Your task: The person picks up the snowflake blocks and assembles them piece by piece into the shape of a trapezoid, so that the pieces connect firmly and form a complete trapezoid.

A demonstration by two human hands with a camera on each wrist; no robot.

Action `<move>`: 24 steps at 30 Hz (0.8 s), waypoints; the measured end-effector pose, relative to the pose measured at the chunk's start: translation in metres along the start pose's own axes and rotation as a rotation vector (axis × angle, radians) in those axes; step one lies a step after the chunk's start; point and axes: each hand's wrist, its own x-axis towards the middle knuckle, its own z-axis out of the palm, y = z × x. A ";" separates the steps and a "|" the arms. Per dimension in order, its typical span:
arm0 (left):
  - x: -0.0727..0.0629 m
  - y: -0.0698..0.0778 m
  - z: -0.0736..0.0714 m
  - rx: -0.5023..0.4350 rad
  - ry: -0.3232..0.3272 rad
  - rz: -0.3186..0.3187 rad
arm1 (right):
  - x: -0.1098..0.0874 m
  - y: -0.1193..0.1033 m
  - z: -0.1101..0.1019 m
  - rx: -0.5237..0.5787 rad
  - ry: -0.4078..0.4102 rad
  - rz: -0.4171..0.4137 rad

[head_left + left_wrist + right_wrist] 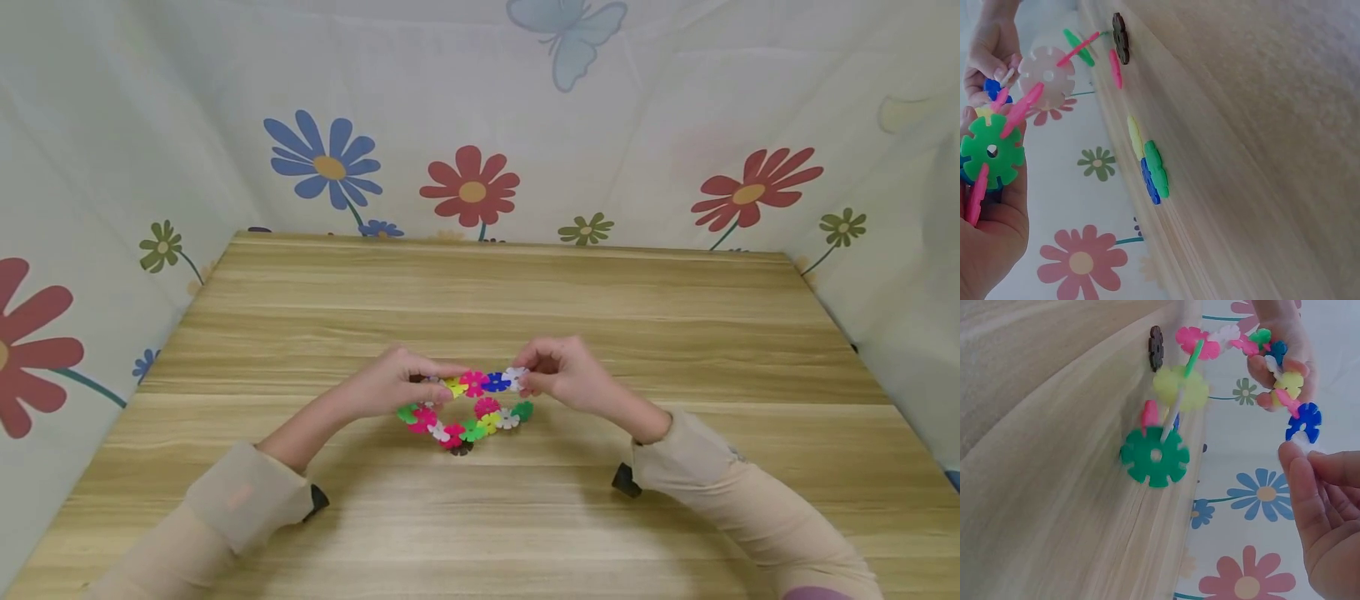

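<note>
A chain of slotted plastic snowflake discs in pink, white, green, yellow and blue hangs in a curve above the table. My left hand holds it at the far left, thumb and fingers around a yellow disc. At one end of the chain, my right hand pinches a white disc between thumb and fingertips. This white disc joins a blue disc. A dark green disc forms the other loose end, below the right hand and apart from it.
Under the chain, several loose discs lie on the wooden table, among them a dark brown disc, a green disc and a pink disc. A flower-printed cloth hangs behind the table and along its sides.
</note>
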 end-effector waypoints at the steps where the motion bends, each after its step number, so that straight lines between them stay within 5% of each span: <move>1: 0.000 0.000 0.000 -0.004 -0.003 0.002 | 0.000 0.000 0.001 -0.001 0.001 0.004; 14: 0.001 -0.009 0.004 -0.010 0.020 -0.015 | 0.001 0.003 -0.001 -0.010 -0.058 0.064; 24: 0.002 -0.012 0.008 0.030 -0.041 -0.033 | -0.002 0.011 0.002 -0.025 -0.126 0.084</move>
